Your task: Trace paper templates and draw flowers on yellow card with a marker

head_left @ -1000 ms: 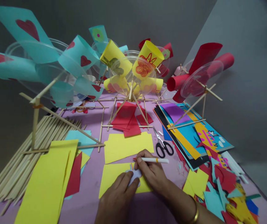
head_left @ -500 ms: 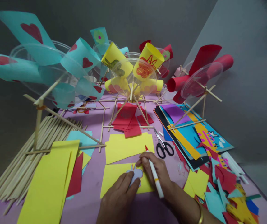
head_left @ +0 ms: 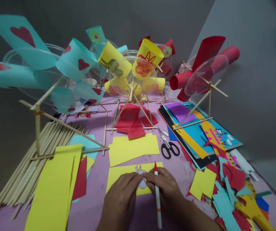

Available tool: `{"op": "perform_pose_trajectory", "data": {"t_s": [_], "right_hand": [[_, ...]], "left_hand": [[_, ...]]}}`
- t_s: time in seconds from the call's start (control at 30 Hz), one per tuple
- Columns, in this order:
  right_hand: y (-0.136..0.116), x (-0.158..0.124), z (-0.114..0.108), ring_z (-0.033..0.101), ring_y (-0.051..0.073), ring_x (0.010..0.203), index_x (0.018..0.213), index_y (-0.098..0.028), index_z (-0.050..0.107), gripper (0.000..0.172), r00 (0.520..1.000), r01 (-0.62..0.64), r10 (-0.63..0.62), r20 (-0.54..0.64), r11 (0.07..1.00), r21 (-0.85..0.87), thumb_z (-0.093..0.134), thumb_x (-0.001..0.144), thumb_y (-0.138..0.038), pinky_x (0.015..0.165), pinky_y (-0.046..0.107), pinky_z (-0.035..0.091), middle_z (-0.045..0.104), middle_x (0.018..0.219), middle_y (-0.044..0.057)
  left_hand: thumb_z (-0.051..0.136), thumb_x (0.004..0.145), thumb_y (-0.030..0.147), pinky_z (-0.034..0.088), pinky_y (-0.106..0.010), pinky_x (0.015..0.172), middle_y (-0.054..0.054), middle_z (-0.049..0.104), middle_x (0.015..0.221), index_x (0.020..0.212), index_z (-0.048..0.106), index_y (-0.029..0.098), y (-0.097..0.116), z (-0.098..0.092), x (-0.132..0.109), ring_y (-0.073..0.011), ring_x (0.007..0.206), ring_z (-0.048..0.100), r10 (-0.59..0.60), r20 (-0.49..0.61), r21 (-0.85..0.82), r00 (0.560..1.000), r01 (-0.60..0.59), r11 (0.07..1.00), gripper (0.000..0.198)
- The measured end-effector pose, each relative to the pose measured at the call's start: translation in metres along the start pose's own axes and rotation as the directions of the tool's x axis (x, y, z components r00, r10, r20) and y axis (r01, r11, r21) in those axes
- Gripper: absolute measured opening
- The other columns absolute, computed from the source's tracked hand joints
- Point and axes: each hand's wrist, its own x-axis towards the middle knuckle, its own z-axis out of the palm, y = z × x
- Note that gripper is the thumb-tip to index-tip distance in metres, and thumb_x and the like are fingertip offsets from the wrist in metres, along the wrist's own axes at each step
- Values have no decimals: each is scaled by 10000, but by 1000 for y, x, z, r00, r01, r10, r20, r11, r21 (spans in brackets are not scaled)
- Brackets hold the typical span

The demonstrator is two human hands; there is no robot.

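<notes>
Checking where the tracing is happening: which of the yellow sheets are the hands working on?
The nearest yellow sheet, under the left hand and right hand. It alone carries the small white cutout; the others lie untouched.

Left hand (head_left: 120,200): lies flat, palm down, low in the middle — its fingers (head_left: 133,180) point up and to the right.
Right hand (head_left: 165,187): sits just beside the left one, fingers curled in a pinch.
Fingertips: the two hands meet tip to tip.
Right wrist: bends back toward the lower right corner.
Arms: both come in from the bottom edge — bare.
</notes>
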Motion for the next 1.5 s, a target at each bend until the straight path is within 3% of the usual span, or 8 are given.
{"op": "perform_pose_trajectory", "data": {"t_s": [0.17, 0.4, 0.73, 1.5], "right_hand": [[1, -2, 0, 611, 228, 718, 1070, -226, 643, 207, 998, -61, 61, 15, 998, -15, 522, 909, -179, 636, 356, 481, 734, 826, 73], [1, -3, 1, 582, 228, 688, 1062, -229, 647, 211, 995, -98, 98, 5, 995, -8, 546, 884, -176, 605, 349, 471, 733, 795, 62], [2, -2, 2, 593, 229, 716, 1046, -235, 623, 230, 999, -33, 32, -34, 999, -17, 564, 857, -117, 626, 360, 491, 743, 880, 67], [-1, 4, -2, 621, 222, 714, 1018, -224, 609, 190, 997, 48, -50, -53, 998, -37, 554, 871, -118, 601, 340, 502, 749, 810, 56]], "left_hand": [[425, 906, 161, 547, -261, 752, -33, 702, 958, 1044, 619, 222, -4, -1, 5, -149, 857, 660, -35, -60, -122, 998, 28, 992, 246], [446, 909, 161, 546, -255, 765, -31, 699, 972, 1055, 622, 220, -6, 0, 2, -144, 872, 654, -59, -60, -159, 996, 48, 986, 236], [592, 838, 217, 529, -328, 861, -64, 639, 1136, 1187, 574, 231, -13, -5, -5, -198, 1029, 606, -94, 60, -77, 994, 98, 992, 350], [525, 875, 190, 528, -325, 861, -68, 633, 1135, 1185, 559, 205, -14, -2, -6, -191, 1032, 592, -27, 46, -26, 999, 28, 999, 313]]}}
